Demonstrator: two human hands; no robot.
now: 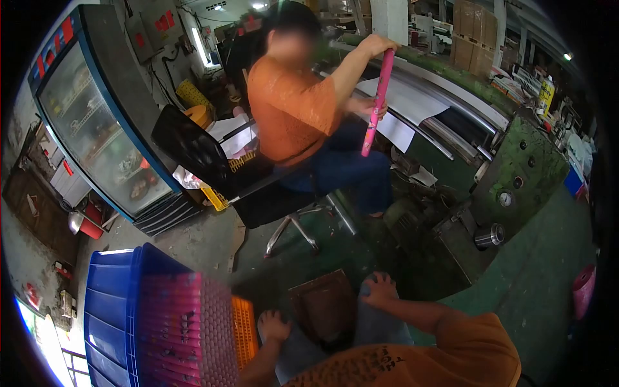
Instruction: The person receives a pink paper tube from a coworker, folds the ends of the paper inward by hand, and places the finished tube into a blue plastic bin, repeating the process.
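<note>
Left hand [274,324] and right hand [379,288] rest empty, fingers loosely curled, on the seated person's knees, a brown board [325,303] on the floor between them and a pink basket [184,329] near the left. Opposite, a co-worker grips a pink roll [377,103] top and middle, apparently to steady it upright.

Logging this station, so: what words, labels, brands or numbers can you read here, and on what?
No text reads clearly.
Red characters on the fridge header band: blurred, unreadable.
Red marks on the wall box: too small.
Dark print on the wearer's orange shirt: blurred.
Print on the yellow pack: too small.
</note>
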